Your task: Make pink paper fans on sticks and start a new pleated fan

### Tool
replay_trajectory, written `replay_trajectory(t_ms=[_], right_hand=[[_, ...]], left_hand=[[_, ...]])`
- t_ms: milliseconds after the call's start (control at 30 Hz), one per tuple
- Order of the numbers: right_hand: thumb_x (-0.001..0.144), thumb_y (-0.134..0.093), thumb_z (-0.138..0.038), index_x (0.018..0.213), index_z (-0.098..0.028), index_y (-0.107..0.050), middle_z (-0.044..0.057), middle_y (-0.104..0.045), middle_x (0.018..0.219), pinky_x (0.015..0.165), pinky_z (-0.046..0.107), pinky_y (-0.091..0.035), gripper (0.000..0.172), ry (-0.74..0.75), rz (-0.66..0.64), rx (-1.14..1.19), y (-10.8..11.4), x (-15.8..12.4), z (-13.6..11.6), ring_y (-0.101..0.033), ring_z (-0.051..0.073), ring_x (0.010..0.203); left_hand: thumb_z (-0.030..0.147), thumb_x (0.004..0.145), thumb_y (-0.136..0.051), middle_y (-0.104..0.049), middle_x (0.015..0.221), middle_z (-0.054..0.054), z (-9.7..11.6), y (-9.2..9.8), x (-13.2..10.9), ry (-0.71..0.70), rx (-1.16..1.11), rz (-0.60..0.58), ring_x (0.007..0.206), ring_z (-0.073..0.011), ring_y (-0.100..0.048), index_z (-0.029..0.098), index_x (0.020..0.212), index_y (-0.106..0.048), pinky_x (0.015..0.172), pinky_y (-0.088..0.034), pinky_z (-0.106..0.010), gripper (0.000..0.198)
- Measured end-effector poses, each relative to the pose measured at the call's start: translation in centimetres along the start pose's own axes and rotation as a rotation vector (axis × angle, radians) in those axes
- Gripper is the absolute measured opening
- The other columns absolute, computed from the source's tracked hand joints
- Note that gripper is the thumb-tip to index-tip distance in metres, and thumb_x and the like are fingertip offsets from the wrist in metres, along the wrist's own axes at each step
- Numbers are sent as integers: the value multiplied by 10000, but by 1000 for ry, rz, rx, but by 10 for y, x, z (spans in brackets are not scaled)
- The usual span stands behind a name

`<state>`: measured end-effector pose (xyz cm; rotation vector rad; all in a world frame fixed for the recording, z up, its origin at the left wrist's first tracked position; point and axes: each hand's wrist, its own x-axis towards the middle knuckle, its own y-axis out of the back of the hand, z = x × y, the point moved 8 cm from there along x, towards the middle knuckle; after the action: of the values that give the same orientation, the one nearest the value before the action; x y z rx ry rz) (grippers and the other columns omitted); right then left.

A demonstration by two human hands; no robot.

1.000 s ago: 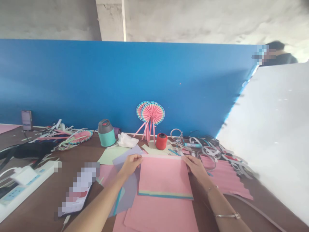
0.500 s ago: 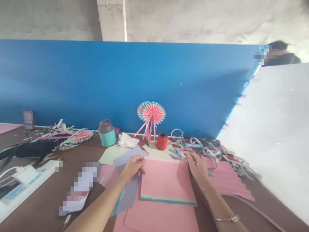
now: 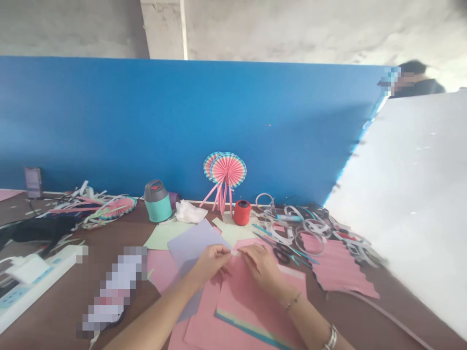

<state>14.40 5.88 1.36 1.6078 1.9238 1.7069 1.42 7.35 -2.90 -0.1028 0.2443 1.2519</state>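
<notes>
My left hand (image 3: 213, 262) is closed, its fingertips pinching the far left corner of a pink sheet of paper (image 3: 251, 306) with yellow and blue bands along its near edge. Right beside it, my right hand (image 3: 260, 266) bends over the same sheet, fingers together and fingertips at that corner. A whitish strip (image 3: 235, 253) shows between the fingertips and runs along the sheet's far edge. The sheet lies turned at an angle over other pink sheets (image 3: 199, 325). Scissors (image 3: 281, 253) with dark handles rest just beyond my right hand.
Pleated paper fans (image 3: 228, 170) lean on the blue partition (image 3: 146, 121). A red thread spool (image 3: 242, 213) and a teal flask (image 3: 158, 204) stand nearby. Paper strips (image 3: 315, 228) and a pleated pink sheet (image 3: 339, 265) lie right. Left are a power strip (image 3: 44, 277) and a phone (image 3: 33, 182).
My right hand has moved left from the sheet's far right corner to beside my left hand. The banded sheet has turned clockwise, and the scissors have come into view.
</notes>
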Motion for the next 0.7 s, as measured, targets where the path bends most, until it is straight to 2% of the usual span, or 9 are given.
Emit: replay_trajectory(t_ms=[100, 267, 400, 700], right_hand=[[917, -371, -206, 1022, -193, -561, 89, -654, 947, 742, 354, -453, 217, -5, 50, 9, 6, 0, 0, -586, 212, 852], [902, -408, -206, 842, -199, -572, 74, -592, 886, 754, 367, -394, 174, 45, 158, -109, 19, 3, -19, -514, 219, 856], [912, -405, -207, 825, -206, -594, 55, -594, 823, 700, 344, -354, 207, 77, 116, -170, 12, 4, -28, -497, 209, 812], [928, -405, -221, 778, -194, -568, 42, -594, 763, 684, 321, -394, 223, 46, 90, -12, 3, 3, -22, -505, 186, 754]], left_hand=[[414, 689, -622, -680, 559, -30, 2, 1, -2, 0, -23, 17, 472, -142, -618, 172, 762, -570, 418, -375, -192, 259], [467, 674, -643, -703, 623, -55, 2, -1, -2, -26, -69, 4, 628, -186, -675, 162, 743, -576, 560, -469, -252, 319], [453, 651, -671, -699, 624, -54, 2, -4, 0, -45, -97, -1, 641, -194, -674, 160, 710, -573, 613, -490, -290, 314], [337, 702, -627, -667, 630, -22, 5, -8, 1, -198, -50, -3, 616, -179, -661, 159, 713, -583, 605, -491, -277, 184]])
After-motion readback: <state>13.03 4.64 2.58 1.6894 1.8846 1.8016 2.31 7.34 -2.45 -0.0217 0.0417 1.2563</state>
